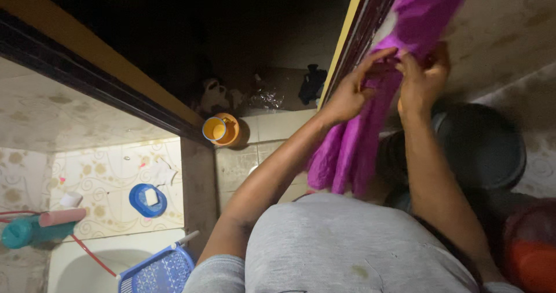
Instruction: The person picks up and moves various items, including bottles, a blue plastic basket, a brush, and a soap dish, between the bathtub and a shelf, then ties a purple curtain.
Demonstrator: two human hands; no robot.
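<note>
A long purple cloth [353, 142] hangs in front of me, running from the top right down to my chest. Both hands grip it at its upper part. My left hand [353, 90] pinches the cloth from the left with its fingers stretched across it. My right hand [423, 78] clasps the same fold from the right, close against the left hand. My grey shirt fills the bottom of the view.
A dark round basin [480, 145] lies below the cloth, with a red-orange bucket [530, 252] at the bottom right. An orange cup [221, 129] sits by the dark doorway. A blue soap dish [147, 200], a blue basket [159, 273] and a teal bottle [26, 232] are on the left.
</note>
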